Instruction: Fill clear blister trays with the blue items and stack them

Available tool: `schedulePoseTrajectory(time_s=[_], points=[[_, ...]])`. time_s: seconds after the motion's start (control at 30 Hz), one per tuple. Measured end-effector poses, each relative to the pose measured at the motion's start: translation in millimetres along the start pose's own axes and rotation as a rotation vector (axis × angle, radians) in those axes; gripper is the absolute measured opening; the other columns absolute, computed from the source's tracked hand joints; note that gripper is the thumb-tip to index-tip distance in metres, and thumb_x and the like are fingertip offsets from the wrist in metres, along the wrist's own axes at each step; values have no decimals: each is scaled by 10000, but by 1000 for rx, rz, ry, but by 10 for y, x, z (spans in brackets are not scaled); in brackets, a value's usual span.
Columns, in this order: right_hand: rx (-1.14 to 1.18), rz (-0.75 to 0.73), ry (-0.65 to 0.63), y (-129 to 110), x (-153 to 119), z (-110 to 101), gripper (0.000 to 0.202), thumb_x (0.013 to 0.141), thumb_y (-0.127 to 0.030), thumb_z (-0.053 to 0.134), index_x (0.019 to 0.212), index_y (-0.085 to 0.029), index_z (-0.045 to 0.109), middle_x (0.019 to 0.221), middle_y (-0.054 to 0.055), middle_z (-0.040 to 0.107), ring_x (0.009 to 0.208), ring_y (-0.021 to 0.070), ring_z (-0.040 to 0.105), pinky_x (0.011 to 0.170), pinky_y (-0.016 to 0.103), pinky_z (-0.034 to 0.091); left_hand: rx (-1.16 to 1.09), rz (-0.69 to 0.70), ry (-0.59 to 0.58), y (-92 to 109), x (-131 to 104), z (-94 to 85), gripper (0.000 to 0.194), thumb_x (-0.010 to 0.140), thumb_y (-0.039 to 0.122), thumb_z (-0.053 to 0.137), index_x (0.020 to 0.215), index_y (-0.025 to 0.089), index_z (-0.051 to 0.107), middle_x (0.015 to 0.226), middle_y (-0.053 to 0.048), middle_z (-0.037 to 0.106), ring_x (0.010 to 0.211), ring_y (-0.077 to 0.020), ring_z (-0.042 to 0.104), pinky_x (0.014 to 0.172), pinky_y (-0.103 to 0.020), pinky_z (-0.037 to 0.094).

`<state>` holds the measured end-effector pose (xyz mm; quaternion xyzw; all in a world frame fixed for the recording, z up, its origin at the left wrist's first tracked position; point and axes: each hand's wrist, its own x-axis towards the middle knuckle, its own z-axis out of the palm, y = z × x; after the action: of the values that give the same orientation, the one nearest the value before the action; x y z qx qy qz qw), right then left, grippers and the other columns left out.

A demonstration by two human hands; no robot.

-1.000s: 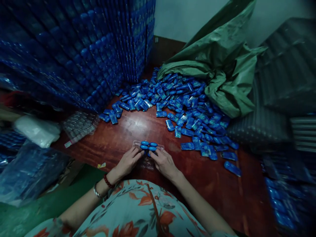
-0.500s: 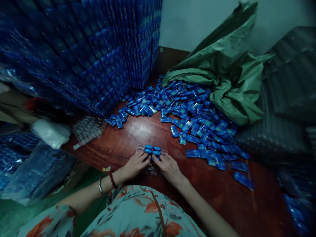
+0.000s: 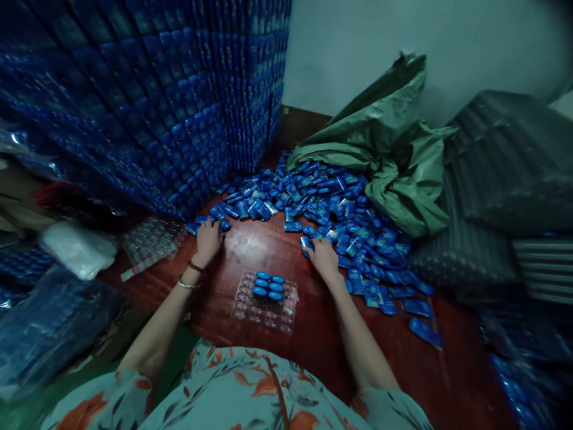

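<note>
A clear plastic tray (image 3: 259, 313) with rows of round cavities lies on the reddish table near my body. Several blue oval packets (image 3: 269, 286) sit in two columns at its upper middle. My left hand (image 3: 208, 239) is at the left end of the pile, its fingers curled down over blue packets; whether it grips one is hidden. At the pile's near edge, my right hand (image 3: 323, 257) has its fingers closed on a small blue packet (image 3: 306, 245). The loose pile of blue packets (image 3: 313, 191) spreads behind both hands.
Tall stacks of filled blue trays (image 3: 179, 107) stand at the left. A green sack (image 3: 394, 143) lies behind the pile. Grey stacked trays (image 3: 505, 161) are at the right. Empty clear trays (image 3: 152, 242) and a white plastic bundle (image 3: 78, 248) lie left.
Both hands have left the clear tray and reached forward and apart to the pile. More blue packets now show on the tray. The camera view has shifted somewhat.
</note>
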<state>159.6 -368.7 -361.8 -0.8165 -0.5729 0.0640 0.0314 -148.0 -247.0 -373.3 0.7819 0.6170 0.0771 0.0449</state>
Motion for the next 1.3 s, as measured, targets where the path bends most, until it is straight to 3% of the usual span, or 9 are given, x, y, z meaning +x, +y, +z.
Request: schedulePoseTrajectory(time_s=[0.1,0.2,0.4,0.53,0.63,0.8,1.1,1.2,1.3], points=[[-60,-132,-70,-175,-119,46,279,869,-274,543,1128,-172,546,1081,115,572,1022,246,517,783,320,415,-65,167,-13,196,-362,130,409,854,205,480,1252,109,479,1126,-167,568,998,-292,520,868,-422,442],[19,-199,-48,-204,-499,171,272,870,-228,515,1139,-186,524,1069,106,549,1011,243,513,791,330,425,-208,253,-8,230,-870,250,379,902,225,382,1240,93,490,1123,-178,585,985,-284,530,865,-444,450],[586,-101,41,123,-1283,221,276,893,-306,444,1144,-197,480,1031,84,579,866,199,592,726,315,485,-794,-24,-76,-4,-1494,153,454,865,389,463,1258,165,500,1130,-94,634,1000,-222,605,892,-372,480],[719,-90,-62,106,-1529,12,278,845,-366,554,1058,-192,515,839,30,624,621,150,579,579,264,486,-946,-126,-15,70,-1578,-104,397,808,399,574,1147,194,597,1062,-67,649,970,-200,599,884,-352,477],[754,-289,-34,-108,-1592,-36,185,884,-281,511,1047,-211,563,918,46,632,794,165,616,715,277,516,-948,11,36,266,-1599,-192,264,795,339,623,1019,202,647,942,-50,657,891,-180,591,831,-324,487],[658,-535,171,-418,-1656,245,341,898,-131,443,1218,-212,528,1021,83,614,958,173,611,833,295,528,-964,331,72,469,-1645,-45,178,856,196,541,1025,183,597,928,-58,643,855,-154,612,770,-277,514],[517,-674,432,-425,-1511,376,331,863,-81,479,1180,-153,545,924,93,640,884,171,623,768,263,547,-664,612,168,251,-1567,109,321,895,105,409,1173,202,537,1074,-111,613,994,-167,602,817,-289,528],[432,-682,408,-486,-1402,356,301,873,-74,436,1132,-143,573,889,95,635,872,178,617,759,269,535,-619,662,156,260,-1464,108,314,912,120,379,1174,196,535,1075,-116,612,978,-161,602,797,-275,525],[283,-608,236,-520,-1342,259,327,869,-54,388,1114,-148,584,878,93,622,845,187,607,744,284,520,-527,711,73,317,-1388,76,311,930,141,352,1183,187,527,1030,-101,614,911,-147,599,761,-256,517]])
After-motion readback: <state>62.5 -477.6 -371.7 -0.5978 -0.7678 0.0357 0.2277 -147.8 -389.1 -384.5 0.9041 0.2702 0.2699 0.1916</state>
